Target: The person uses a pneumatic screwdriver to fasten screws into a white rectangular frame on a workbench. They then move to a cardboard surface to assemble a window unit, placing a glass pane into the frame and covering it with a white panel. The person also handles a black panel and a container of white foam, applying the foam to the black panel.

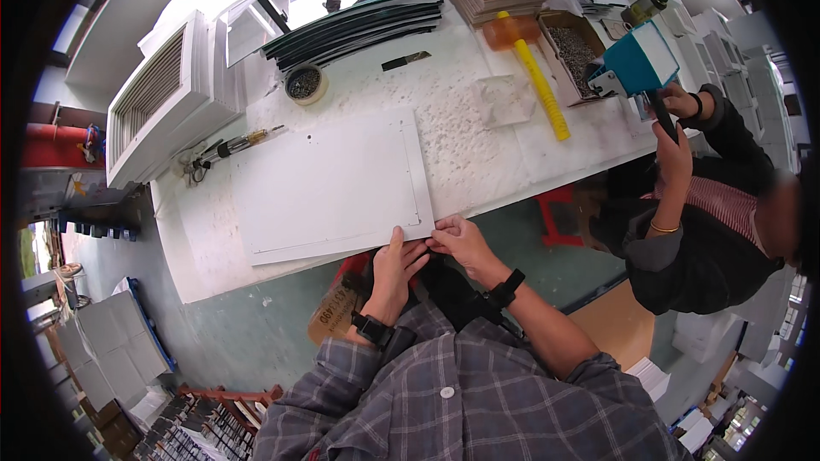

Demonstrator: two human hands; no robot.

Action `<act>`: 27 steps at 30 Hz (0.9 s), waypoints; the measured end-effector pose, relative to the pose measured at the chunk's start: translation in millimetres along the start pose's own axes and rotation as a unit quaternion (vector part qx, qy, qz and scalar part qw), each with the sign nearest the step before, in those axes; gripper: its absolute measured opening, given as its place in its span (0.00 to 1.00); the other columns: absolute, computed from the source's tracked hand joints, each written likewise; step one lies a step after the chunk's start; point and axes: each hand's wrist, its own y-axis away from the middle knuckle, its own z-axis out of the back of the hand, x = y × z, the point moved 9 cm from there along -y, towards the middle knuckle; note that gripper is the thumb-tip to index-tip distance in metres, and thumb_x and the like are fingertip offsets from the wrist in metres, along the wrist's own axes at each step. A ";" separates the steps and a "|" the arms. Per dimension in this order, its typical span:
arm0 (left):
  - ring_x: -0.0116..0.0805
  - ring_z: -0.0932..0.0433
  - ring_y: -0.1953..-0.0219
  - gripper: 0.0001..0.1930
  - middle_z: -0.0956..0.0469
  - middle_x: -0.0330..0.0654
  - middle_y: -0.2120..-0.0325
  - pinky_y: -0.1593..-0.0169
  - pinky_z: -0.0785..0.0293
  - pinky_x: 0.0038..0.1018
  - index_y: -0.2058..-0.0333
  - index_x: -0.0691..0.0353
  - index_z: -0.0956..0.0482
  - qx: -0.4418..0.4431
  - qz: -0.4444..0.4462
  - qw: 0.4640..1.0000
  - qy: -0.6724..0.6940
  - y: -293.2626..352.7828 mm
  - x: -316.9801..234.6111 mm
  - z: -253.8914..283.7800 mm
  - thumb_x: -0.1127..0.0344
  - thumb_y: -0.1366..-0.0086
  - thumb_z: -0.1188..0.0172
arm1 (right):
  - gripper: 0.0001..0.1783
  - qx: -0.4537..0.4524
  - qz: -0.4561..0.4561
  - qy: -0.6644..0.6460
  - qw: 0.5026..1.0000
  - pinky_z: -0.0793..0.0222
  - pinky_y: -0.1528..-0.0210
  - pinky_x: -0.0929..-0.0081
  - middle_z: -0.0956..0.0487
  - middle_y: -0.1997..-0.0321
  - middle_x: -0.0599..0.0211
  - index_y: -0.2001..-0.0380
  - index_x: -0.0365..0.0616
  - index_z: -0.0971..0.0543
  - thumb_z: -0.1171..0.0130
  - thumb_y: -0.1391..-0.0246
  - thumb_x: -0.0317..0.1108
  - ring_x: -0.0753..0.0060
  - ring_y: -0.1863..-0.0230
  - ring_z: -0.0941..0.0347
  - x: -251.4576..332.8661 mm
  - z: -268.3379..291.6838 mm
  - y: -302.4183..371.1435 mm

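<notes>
A flat white rectangular panel (333, 183) with a raised border and small holes lies on the worktable, its near right corner at the table's front edge. My left hand (396, 271) grips the near edge, thumb on top and fingers below it. At the near right corner, the fingers of my right hand (464, 246) are closed in a pinch on the panel's edge. Anything small between those fingertips is hidden. Beyond the panel's far left corner lies a slim electric screwdriver (235, 146) with a metal bit.
The worktable (461, 154) also bears a round tub of screws (305, 84), a yellow-handled mallet (540, 85), a carton of small metal parts (571, 49), stacked dark-edged panels (359, 30) and white louvred frames (162, 98). At right, a co-worker (705, 213) holds a blue-and-white device (641, 60).
</notes>
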 end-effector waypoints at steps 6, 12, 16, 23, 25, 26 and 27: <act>0.33 0.21 0.47 0.23 0.20 0.42 0.49 0.45 0.23 0.33 0.43 0.63 0.26 -0.044 -0.046 0.990 0.123 4.8 14.0 7.5 0.50 0.24 0.41 | 0.19 0.062 0.033 0.018 0.997 0.22 0.50 0.77 0.18 0.53 0.60 0.46 0.30 0.25 0.38 0.34 0.32 0.74 0.54 0.20 -8.5 -21.7 13.2; 0.28 0.25 0.51 0.18 0.23 0.33 0.49 0.46 0.29 0.29 0.42 0.54 0.26 -0.030 -0.048 0.987 0.149 -3.4 28.3 15.4 0.53 0.24 0.40 | 0.24 0.070 0.050 0.067 0.994 0.23 0.49 0.78 0.18 0.51 0.61 0.43 0.33 0.23 0.35 0.34 0.40 0.75 0.53 0.21 -6.4 -36.9 4.1; 0.26 0.24 0.54 0.16 0.22 0.33 0.52 0.51 0.30 0.28 0.44 0.54 0.25 -0.014 -0.072 0.984 0.163 -4.3 30.4 13.7 0.54 0.24 0.40 | 0.23 0.055 0.049 0.041 0.996 0.24 0.57 0.79 0.16 0.56 0.64 0.47 0.33 0.22 0.33 0.35 0.41 0.79 0.57 0.21 -8.4 -38.5 3.0; 0.24 0.25 0.61 0.12 0.21 0.30 0.60 0.59 0.32 0.24 0.49 0.54 0.23 -0.001 -0.093 0.979 0.183 -6.6 34.1 10.0 0.56 0.25 0.39 | 0.20 0.037 0.045 0.039 0.998 0.23 0.61 0.80 0.17 0.58 0.66 0.51 0.35 0.21 0.32 0.36 0.41 0.80 0.60 0.21 -3.4 -39.9 7.7; 0.22 0.26 0.63 0.11 0.22 0.29 0.62 0.62 0.33 0.23 0.51 0.53 0.22 -0.007 -0.095 0.977 0.191 -4.7 32.0 8.0 0.56 0.25 0.38 | 0.19 0.037 0.056 0.027 0.997 0.23 0.60 0.80 0.17 0.57 0.66 0.51 0.35 0.21 0.33 0.35 0.40 0.80 0.60 0.21 -1.7 -42.2 8.9; 0.22 0.27 0.64 0.11 0.22 0.29 0.62 0.63 0.33 0.22 0.51 0.53 0.22 -0.010 -0.096 0.976 0.195 -4.5 30.3 7.2 0.56 0.25 0.38 | 0.19 0.036 0.061 0.022 0.997 0.23 0.59 0.80 0.16 0.57 0.66 0.51 0.34 0.21 0.33 0.35 0.39 0.80 0.59 0.21 -0.6 -43.3 9.6; 0.21 0.27 0.65 0.11 0.23 0.28 0.63 0.64 0.33 0.22 0.52 0.52 0.22 -0.012 -0.097 0.975 0.199 -4.1 28.7 6.2 0.56 0.25 0.38 | 0.19 0.035 0.069 0.016 0.997 0.23 0.58 0.80 0.16 0.56 0.65 0.51 0.34 0.21 0.33 0.35 0.39 0.79 0.59 0.21 0.9 -44.1 10.1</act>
